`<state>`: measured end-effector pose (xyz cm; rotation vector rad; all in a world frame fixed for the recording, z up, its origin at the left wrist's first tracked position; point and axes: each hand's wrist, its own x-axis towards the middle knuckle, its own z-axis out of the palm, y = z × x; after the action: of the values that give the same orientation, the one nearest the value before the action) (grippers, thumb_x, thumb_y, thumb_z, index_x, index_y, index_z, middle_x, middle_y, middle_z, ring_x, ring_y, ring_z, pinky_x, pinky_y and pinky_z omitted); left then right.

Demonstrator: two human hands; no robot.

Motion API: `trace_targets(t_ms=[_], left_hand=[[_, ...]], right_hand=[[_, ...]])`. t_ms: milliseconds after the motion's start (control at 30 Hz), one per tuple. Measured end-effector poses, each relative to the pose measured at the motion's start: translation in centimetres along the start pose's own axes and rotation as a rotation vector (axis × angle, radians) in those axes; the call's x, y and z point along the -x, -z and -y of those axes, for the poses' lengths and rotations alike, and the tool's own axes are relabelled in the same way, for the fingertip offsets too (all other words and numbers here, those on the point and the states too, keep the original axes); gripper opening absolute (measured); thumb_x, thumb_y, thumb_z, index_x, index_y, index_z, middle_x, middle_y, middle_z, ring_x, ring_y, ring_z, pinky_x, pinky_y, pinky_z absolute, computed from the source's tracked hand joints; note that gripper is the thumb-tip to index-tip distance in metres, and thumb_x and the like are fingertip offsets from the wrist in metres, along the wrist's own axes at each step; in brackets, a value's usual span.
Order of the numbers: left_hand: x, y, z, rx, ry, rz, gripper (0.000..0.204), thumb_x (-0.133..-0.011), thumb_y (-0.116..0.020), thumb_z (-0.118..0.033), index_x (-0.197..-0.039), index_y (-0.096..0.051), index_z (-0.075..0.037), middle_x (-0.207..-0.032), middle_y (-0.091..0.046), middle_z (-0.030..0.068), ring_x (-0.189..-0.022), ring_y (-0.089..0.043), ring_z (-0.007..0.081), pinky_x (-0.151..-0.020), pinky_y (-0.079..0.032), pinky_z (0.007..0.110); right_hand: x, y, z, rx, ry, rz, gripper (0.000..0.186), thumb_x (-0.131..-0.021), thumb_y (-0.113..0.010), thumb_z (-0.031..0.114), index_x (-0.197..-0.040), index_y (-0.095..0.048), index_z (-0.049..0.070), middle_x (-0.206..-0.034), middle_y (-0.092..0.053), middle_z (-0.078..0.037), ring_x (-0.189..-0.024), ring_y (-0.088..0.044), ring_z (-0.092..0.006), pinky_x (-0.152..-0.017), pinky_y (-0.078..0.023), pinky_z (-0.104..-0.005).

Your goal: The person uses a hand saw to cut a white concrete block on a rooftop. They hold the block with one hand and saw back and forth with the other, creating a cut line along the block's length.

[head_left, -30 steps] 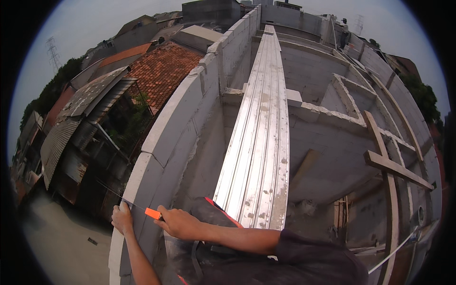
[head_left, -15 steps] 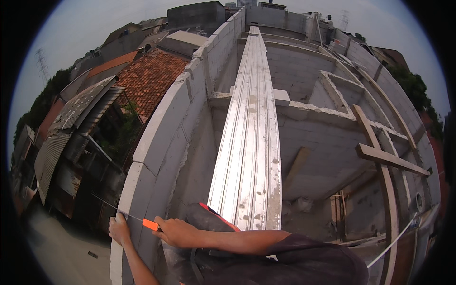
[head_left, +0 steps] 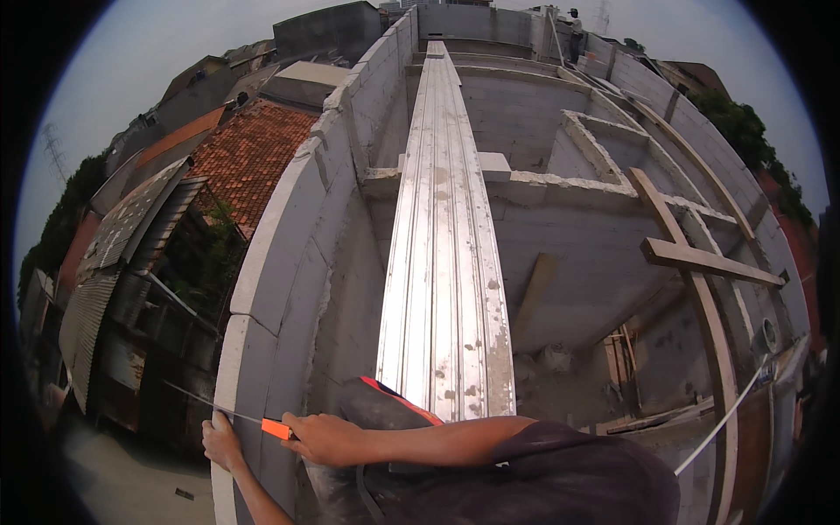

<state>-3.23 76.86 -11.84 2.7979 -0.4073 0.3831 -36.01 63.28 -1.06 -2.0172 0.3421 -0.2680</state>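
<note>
My right hand [head_left: 328, 439] is closed around the orange handle of a handsaw [head_left: 277, 429]. Its long, thin metal blade, seen nearly edge-on, reaches left across the top of the pale block wall [head_left: 229, 367] and past the outer side. Just nearer than the blade, my left hand [head_left: 222, 444] grips the wall's top edge with bent fingers. Whether the blade has cut into the block cannot be made out. My knee [head_left: 372, 404], in dark trousers with a red stripe, is beside the wall, behind my right forearm.
A long ribbed metal plank [head_left: 446, 262] runs away from me over open rooms below. Wooden beams [head_left: 713, 262] cross at the right. Left of the wall is a deep drop beside tin and tiled roofs [head_left: 254, 149]. Another person [head_left: 575, 33] stands far off at the back right.
The surroundings have shifted left and slightly up in view. Both hands and the saw appear a little lower, with the same grips and the blade still across the wall.
</note>
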Motion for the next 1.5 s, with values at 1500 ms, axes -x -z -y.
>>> trace_targets(t_ms=[1500], left_hand=[[-0.1, 1.1, -0.5, 0.009, 0.047, 0.155, 0.071, -0.104, -0.038, -0.069, -0.132, -0.068, -0.011, -0.127, -0.076, 0.0202, -0.122, -0.068, 0.0447, -0.106, -0.048, 0.059]], right_hand=[[0.3, -0.4, -1.6, 0.038, 0.043, -0.048, 0.043, -0.109, -0.062, 0.035, -0.128, -0.049, -0.001, -0.093, -0.073, -0.027, -0.086, -0.071, -0.0527, -0.077, -0.055, -0.0610]])
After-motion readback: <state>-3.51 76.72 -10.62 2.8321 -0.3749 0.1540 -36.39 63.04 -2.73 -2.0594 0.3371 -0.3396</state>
